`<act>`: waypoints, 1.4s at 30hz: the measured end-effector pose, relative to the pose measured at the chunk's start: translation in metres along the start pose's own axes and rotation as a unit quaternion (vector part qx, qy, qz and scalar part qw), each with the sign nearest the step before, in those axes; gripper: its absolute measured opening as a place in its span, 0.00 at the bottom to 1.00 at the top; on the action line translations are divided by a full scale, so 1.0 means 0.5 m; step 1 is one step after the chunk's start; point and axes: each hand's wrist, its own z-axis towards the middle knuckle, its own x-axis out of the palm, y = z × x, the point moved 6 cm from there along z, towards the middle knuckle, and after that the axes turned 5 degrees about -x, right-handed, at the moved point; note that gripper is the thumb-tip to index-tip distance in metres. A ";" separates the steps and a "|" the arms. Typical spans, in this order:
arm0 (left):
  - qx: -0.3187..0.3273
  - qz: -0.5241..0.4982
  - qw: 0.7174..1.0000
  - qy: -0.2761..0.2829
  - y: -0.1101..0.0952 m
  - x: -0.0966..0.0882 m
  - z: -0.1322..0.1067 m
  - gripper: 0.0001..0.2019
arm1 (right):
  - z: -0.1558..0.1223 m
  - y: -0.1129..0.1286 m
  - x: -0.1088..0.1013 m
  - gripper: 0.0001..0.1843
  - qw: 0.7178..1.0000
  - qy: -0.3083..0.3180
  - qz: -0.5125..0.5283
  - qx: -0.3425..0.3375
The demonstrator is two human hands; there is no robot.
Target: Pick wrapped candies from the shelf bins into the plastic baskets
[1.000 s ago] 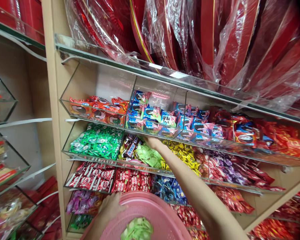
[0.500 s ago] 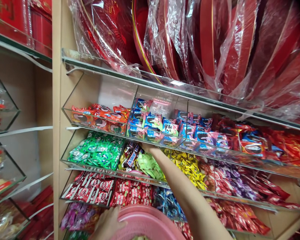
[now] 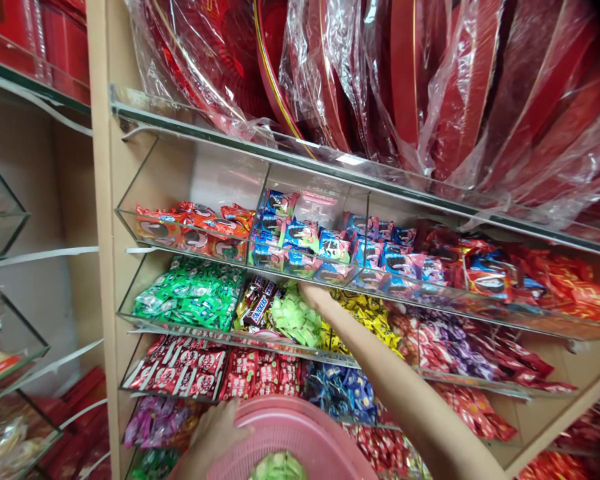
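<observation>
My left hand point(image 3: 217, 430) grips the rim of a pink plastic basket point(image 3: 300, 417) at the bottom of the view. A heap of light green wrapped candies point(image 3: 279, 467) lies inside the basket. My right hand point(image 3: 313, 293) reaches into a shelf compartment, over more light green candies point(image 3: 296, 319). Its fingers are hidden behind the glass shelf above, so their hold cannot be seen. To its left are Snickers bars point(image 3: 260, 310). Yellow-wrapped candies point(image 3: 363, 319) lie to its right, beneath my forearm.
A glass shelf edge point(image 3: 330, 270) runs close above my right hand. Green-wrapped candies point(image 3: 190, 293) fill the left compartment, with red-and-white packets point(image 3: 180, 367) below. Blue cookie packets point(image 3: 303, 237) sit above. A wooden upright point(image 3: 103, 233) stands left; plastic-wrapped red round trays point(image 3: 410, 80) line the top.
My right hand has shifted slightly right along the compartment, baring more light green candies. The basket now shows more of its contents. The view has moved a little.
</observation>
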 end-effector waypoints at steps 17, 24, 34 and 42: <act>0.013 -0.010 1.000 0.008 0.002 0.005 0.005 0.26 | -0.120 0.017 0.000 0.15 0.986 -0.002 -0.160 -0.038; 0.002 -0.006 1.000 0.010 0.004 0.007 0.007 0.29 | -0.006 0.013 0.038 0.22 0.998 0.051 -0.027 0.009; 0.004 -0.007 1.000 -0.001 0.006 0.009 0.008 0.28 | -0.035 -0.012 0.072 0.23 0.991 0.124 -0.005 0.048; 0.009 0.003 1.000 0.005 -0.001 0.001 0.003 0.27 | -0.081 0.016 0.048 0.17 0.996 0.075 -0.042 -0.002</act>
